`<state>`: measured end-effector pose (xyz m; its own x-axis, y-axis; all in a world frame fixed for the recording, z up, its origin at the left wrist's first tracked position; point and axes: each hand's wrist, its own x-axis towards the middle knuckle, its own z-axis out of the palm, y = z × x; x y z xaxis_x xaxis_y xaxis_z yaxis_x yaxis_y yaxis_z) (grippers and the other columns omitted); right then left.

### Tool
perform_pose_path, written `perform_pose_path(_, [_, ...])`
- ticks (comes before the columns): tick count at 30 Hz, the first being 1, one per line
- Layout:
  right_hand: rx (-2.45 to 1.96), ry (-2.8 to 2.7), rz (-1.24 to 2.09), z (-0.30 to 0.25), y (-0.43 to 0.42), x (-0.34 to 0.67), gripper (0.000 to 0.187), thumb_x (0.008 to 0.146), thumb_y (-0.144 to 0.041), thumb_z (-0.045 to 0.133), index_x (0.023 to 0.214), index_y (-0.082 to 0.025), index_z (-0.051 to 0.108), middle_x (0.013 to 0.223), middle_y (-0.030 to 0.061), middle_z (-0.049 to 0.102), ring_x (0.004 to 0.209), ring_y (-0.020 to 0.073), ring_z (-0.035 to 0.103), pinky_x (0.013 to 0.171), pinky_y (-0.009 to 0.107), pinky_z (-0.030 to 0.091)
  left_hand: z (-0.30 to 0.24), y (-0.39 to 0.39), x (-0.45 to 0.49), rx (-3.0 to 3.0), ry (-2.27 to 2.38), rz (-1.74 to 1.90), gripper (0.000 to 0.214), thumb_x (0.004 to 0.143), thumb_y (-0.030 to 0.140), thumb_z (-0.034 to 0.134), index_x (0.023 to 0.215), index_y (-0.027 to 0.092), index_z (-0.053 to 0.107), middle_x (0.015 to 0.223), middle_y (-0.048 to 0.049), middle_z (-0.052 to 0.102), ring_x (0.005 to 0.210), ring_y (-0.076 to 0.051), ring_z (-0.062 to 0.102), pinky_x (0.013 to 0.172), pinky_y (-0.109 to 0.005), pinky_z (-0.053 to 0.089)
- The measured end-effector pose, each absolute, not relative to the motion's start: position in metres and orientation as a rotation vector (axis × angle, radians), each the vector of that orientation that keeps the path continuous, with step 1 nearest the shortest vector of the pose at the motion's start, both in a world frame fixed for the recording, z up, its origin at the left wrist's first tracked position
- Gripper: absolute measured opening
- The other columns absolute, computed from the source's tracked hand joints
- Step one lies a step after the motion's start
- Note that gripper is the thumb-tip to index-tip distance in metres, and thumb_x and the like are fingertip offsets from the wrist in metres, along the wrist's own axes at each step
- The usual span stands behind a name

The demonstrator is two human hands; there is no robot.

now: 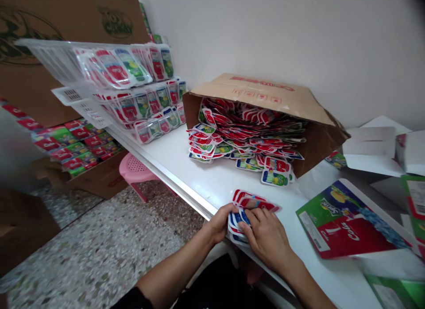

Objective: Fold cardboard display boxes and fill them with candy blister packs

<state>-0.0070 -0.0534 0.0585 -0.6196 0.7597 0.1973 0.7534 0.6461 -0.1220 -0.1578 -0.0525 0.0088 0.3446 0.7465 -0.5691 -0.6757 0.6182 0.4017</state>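
At the table's front edge, my left hand point(222, 221) is closed on the left side of a small stack of candy packets point(237, 225), blue, white and red at their edges. My right hand point(267, 238) lies over the right side of that stack with its fingers bent onto it, hiding part of it. Just beyond my fingers, a fanned row of red packets point(254, 200) rests on the white table point(212, 185). Farther back, a cardboard box point(245, 90) lies on its side, its mouth facing me, with many red and green packets point(252, 132) spilling out.
Clear plastic trays point(142, 96) filled with packets are stacked at the table's left. Printed display cartons point(348, 225) and white flaps point(372, 149) lie at the right. Below left are a pink stool point(137, 167), large cardboard cartons point(83, 17) and boxed packs point(79, 145).
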Motion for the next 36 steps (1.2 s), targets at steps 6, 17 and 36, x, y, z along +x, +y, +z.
perform_pose_path(6, [-1.166, -2.618, 0.405, 0.067, -0.053, -0.001, 0.038, 0.092, -0.042, 0.044, 0.112, -0.016, 0.063, 0.106, 0.0123, 0.064, 0.096, 0.0256, 0.056, 0.085, 0.040, 0.044, 0.012, -0.055, -0.159, 0.173, 0.782, 0.910, 0.025, 0.072, 0.019, 0.069, 0.093, 0.006, 0.068, 0.078, -0.0094, 0.073, 0.067, -0.019, 0.068, 0.070, -0.027, 0.049])
perform_pose_path(17, [-1.801, -2.110, 0.104, -0.033, 0.098, 0.060, 0.075, 0.080, -0.054, 0.050, 0.138, -0.007, 0.038, 0.141, 0.0249, 0.038, 0.123, 0.0340, 0.042, 0.093, 0.047, 0.038, 0.010, -0.056, -0.188, 0.097, 0.783, 0.821, 0.033, 0.077, 0.018, 0.055, 0.103, -0.002, 0.062, 0.088, -0.0171, 0.073, 0.085, -0.026, 0.071, 0.081, -0.032, 0.052])
perform_pose_path(36, [-0.940, -2.797, 0.152, 0.076, -0.031, 0.026, 0.040, 0.085, -0.017, 0.047, 0.124, -0.017, 0.054, 0.111, 0.0111, 0.061, 0.098, 0.0251, 0.054, 0.084, 0.040, 0.045, 0.017, -0.041, -0.155, 0.270, 0.880, 0.904, 0.030, 0.063, 0.010, 0.062, 0.092, 0.003, 0.068, 0.072, -0.0104, 0.073, 0.063, -0.021, 0.069, 0.068, -0.029, 0.051])
